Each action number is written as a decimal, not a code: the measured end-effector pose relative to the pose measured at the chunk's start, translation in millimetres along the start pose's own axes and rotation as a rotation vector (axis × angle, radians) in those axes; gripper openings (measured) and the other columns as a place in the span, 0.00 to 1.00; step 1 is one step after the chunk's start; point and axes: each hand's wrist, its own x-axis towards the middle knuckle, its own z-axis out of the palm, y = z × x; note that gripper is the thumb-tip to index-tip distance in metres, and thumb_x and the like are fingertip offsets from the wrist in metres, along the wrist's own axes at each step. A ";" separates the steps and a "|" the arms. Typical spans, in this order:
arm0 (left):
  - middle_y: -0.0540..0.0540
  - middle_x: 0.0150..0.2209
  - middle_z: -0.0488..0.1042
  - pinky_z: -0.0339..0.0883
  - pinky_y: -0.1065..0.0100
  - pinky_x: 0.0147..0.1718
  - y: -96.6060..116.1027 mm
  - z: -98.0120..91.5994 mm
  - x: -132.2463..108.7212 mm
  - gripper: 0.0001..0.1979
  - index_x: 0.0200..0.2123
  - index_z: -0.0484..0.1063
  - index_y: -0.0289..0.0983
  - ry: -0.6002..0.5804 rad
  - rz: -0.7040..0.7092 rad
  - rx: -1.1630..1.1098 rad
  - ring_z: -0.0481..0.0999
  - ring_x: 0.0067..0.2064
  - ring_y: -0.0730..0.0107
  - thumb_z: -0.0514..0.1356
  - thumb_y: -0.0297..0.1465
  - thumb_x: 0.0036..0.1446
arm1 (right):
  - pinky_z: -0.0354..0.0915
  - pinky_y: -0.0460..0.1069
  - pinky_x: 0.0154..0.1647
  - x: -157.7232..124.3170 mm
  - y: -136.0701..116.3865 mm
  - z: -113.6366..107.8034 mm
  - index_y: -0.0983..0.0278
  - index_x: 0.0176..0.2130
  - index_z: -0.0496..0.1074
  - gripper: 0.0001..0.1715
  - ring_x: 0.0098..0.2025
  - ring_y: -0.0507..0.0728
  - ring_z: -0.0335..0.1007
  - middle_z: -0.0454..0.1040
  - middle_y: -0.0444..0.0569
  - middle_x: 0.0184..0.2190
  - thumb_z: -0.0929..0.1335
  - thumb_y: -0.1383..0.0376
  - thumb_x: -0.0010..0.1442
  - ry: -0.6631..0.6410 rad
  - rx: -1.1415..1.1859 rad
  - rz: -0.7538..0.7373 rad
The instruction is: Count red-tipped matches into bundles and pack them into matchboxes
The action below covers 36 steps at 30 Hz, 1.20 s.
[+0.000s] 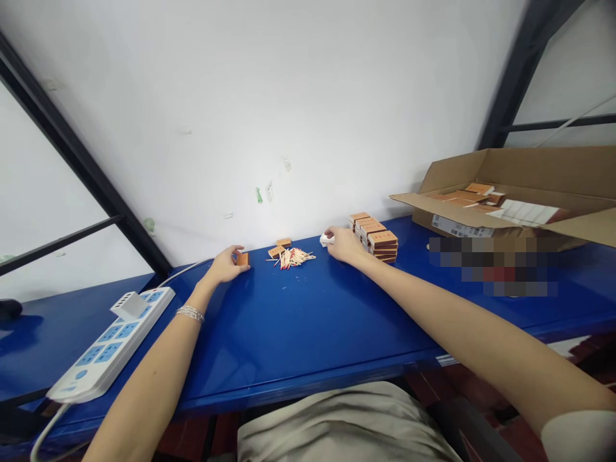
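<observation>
My left hand (224, 265) is at the left of the table, its fingers closed on an orange matchbox (243, 259). To its right lies a loose pile of red-tipped matches (292, 258). Two more orange matchboxes, one of them a flat matchbox (276, 251), rest by the back of this pile. My right hand (345, 244) pinches a small white piece (326, 240) near the wall; whether it is a matchbox tray is hard to make out. Just right of that hand, stacked matchboxes (384, 240) stand in several piles.
An open cardboard box (450, 208) with matchboxes inside stands at the back right. A blurred-out patch (495, 263) covers something before it. A white power strip (113, 343) with a plugged-in adapter lies at left on the blue table (269, 333). The white wall (308, 115) closes the back.
</observation>
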 end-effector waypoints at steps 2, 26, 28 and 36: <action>0.42 0.45 0.76 0.69 0.61 0.40 12.2 5.5 -5.1 0.30 0.49 0.73 0.36 0.033 0.049 -0.039 0.74 0.36 0.64 0.69 0.38 0.40 | 0.68 0.54 0.50 -1.1 -1.0 1.1 0.65 0.52 0.75 0.23 0.52 0.64 0.74 0.78 0.55 0.50 0.67 0.72 0.57 0.006 0.017 -0.030; 0.47 0.29 0.75 0.62 0.67 0.31 115.7 38.4 -49.8 0.19 0.31 0.75 0.33 -0.254 -0.134 -0.858 0.71 0.29 0.73 0.74 0.40 0.42 | 0.67 0.48 0.35 -49.3 -49.6 28.9 0.63 0.53 0.67 0.28 0.31 0.53 0.74 0.78 0.46 0.33 0.73 0.61 0.56 -0.105 0.541 -0.555; 0.47 0.29 0.75 0.64 0.68 0.32 115.0 39.4 -48.8 0.19 0.34 0.75 0.32 -0.249 -0.141 -0.929 0.71 0.28 0.74 0.73 0.40 0.44 | 0.67 0.48 0.35 -50.7 -51.7 29.5 0.63 0.54 0.67 0.27 0.29 0.53 0.74 0.77 0.44 0.29 0.72 0.62 0.57 -0.088 0.553 -0.520; 0.42 0.32 0.79 0.71 0.68 0.35 106.3 37.6 -42.8 0.13 0.33 0.75 0.30 -0.229 -0.224 -1.058 0.78 0.32 0.71 0.71 0.34 0.52 | 0.70 0.48 0.33 -47.8 -51.7 35.4 0.64 0.52 0.68 0.24 0.28 0.52 0.75 0.78 0.46 0.32 0.71 0.62 0.57 -0.089 0.786 -0.373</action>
